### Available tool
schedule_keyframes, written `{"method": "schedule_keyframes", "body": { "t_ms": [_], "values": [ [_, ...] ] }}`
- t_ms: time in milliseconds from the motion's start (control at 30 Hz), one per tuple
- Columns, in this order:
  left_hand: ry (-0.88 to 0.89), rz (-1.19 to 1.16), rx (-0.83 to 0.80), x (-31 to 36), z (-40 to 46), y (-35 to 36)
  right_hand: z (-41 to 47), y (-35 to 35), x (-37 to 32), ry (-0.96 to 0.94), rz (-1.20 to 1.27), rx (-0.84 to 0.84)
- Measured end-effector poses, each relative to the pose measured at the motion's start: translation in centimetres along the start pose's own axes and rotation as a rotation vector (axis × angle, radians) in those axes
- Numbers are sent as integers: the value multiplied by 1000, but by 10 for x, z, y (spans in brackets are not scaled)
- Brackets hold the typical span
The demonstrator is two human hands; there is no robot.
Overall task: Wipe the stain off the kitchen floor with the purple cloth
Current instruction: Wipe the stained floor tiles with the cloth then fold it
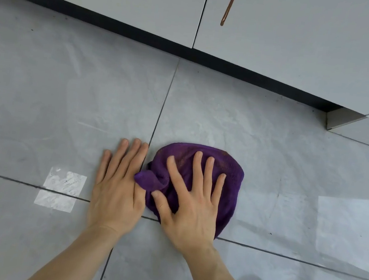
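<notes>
A bunched purple cloth (224, 187) lies on the grey tiled kitchen floor (272, 139), just right of a tile joint. My right hand (190, 201) presses flat on top of it, fingers spread, palm over its near half. My left hand (117, 187) rests flat on the bare tile right beside the cloth, fingers together, its thumb side touching a folded corner of the cloth. No stain shows on the floor around the cloth; whatever lies under it is hidden.
Grey cabinet doors (296, 49) with a dark kickboard (146, 33) run along the far side. A brown streak (230, 5) runs down one door. A cabinet corner (345, 121) juts out at the right. Window light reflects on tiles at left and right.
</notes>
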State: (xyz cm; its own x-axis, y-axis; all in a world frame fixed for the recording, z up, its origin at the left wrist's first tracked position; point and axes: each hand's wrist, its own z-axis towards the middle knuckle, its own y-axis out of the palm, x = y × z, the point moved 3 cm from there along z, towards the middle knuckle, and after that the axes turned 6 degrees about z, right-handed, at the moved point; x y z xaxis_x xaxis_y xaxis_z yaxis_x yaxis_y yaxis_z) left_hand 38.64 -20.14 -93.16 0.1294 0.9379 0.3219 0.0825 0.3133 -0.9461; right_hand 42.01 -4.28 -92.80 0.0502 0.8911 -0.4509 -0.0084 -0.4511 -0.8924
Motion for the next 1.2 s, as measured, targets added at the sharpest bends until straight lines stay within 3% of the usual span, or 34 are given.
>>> {"method": "schedule_keyframes", "body": {
  "t_ms": [133, 333, 533, 667, 733, 800, 1000, 1200],
  "values": [
    [9, 112, -38, 0, 0, 2, -4, 2, -1, -80, -121, -57],
    [23, 124, -42, -1, -2, 2, -11, -3, 18, -36, -108, -51],
    [1, 132, -36, 1, -1, 5, -14, -32, 60, 227, -31, 63],
    [-14, 152, -46, 1, -1, 7, 7, -29, 45, 442, 164, 137],
    [-18, 158, -38, 1, 0, 7, 20, -23, 35, 505, 135, 171],
    [-11, 163, -33, 2, 1, 8, 27, -18, 28, 465, 43, 153],
    [-5, 144, -36, 2, -1, 5, 1, -5, 8, 26, -102, -53],
    [-6, 180, -55, 0, 0, 7, -72, 13, -4, -135, -87, -103]
  ]
}}
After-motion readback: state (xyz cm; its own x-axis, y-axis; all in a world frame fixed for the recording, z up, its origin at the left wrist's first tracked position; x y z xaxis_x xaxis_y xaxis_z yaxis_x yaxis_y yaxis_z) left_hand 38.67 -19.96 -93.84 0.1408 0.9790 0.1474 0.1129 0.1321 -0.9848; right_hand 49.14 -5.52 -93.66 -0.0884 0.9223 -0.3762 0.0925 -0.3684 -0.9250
